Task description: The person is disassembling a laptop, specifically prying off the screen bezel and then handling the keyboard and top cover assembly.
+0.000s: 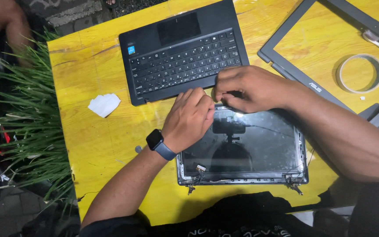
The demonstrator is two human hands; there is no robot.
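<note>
On the yellow surface [93,131], largest first: a detached laptop screen panel [259,149] lying flat, glass up, at the near middle, hinges and loose cable at its near edge. Just beyond its far edge, a dark keyboard base [185,52], keys up, slightly turned. At far right, an empty grey screen bezel [299,77] with a ring of tape [359,73] lying inside its opening. To the left, well apart from the panel, a scrap of white paper [104,104]; off the left edge, green grass-like leaves [27,123].

Over the panel's far edge, both hands close together, nearly touching. Left hand [188,118], watch [155,140] on the wrist, with fingers curled shut and tips pressed at the panel's far left corner. Right hand [251,87] with fingers bent in and pinched tight at the panel's far rim, just beside the left; whether anything small sits between them, impossible to tell.
</note>
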